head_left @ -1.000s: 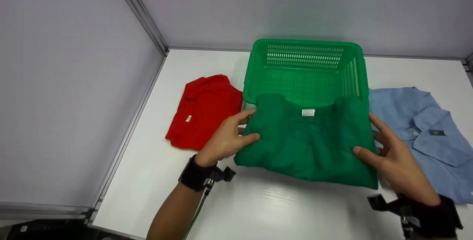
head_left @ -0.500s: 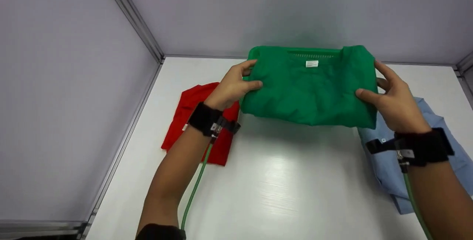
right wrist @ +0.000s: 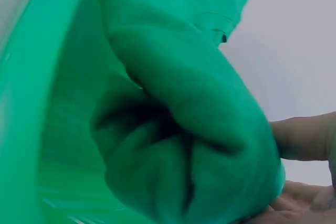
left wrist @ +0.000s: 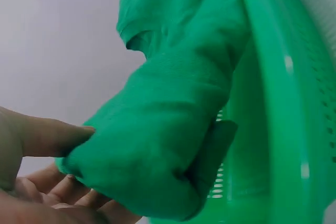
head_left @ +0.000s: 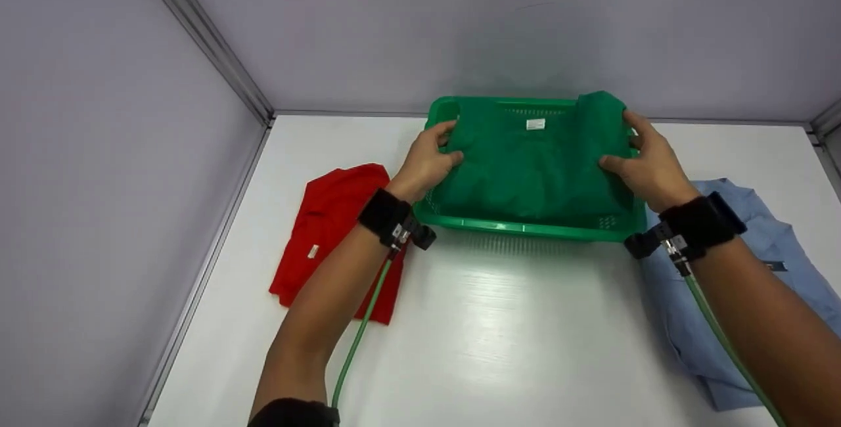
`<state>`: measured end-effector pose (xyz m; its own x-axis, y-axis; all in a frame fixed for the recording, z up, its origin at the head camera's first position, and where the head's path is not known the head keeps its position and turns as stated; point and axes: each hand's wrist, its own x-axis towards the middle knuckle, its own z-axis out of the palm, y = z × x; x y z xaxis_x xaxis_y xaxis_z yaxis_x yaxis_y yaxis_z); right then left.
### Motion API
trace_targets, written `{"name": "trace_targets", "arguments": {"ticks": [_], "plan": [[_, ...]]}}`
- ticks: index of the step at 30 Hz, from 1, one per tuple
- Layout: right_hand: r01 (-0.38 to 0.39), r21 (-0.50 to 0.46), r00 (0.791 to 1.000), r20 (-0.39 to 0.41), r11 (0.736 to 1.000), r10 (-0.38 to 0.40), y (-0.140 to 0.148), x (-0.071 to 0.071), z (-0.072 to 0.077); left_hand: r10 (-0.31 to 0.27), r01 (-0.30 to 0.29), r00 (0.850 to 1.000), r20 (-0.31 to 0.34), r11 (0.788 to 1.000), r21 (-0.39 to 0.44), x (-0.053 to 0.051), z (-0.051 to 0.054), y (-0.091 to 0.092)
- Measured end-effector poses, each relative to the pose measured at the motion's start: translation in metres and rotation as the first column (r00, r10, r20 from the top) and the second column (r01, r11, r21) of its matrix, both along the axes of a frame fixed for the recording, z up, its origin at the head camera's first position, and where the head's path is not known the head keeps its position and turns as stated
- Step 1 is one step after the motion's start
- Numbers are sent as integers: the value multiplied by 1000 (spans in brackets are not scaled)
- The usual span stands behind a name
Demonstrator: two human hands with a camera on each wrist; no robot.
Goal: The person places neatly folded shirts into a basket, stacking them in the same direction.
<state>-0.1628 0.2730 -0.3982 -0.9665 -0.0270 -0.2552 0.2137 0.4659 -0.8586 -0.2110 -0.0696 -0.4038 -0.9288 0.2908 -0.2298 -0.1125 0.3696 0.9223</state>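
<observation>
A folded green garment with a white neck label lies partly within the green basket, its right shoulder rising above the back rim. My left hand pinches its left side, thumb on top. At the opposite side my right hand grips the cloth the same way. In the left wrist view the garment hangs from the left hand beside the basket wall. The right wrist view shows thick folds of the garment held by the right hand.
A folded red garment lies on the white table left of the basket, partly behind my left forearm. A light blue shirt lies at the right, partly under my right forearm. Grey panels stand behind the table and at its left.
Both hands have carried the green garment away from me over the basket and then lowered it inside the rim. The basket's front rim, covered half a second ago, now shows.
</observation>
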Motion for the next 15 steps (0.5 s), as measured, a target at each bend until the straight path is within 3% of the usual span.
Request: {"name": "trace_targets", "arguments": {"ticks": [10, 15], "plan": [[-133, 219, 984, 147, 967, 102, -21, 1, -25, -23, 37, 994, 107, 991, -132, 12, -19, 1], [-221, 310, 970, 164, 925, 177, -26, 9, -25, -45, 63, 995, 93, 978, -201, 20, -14, 1]]}}
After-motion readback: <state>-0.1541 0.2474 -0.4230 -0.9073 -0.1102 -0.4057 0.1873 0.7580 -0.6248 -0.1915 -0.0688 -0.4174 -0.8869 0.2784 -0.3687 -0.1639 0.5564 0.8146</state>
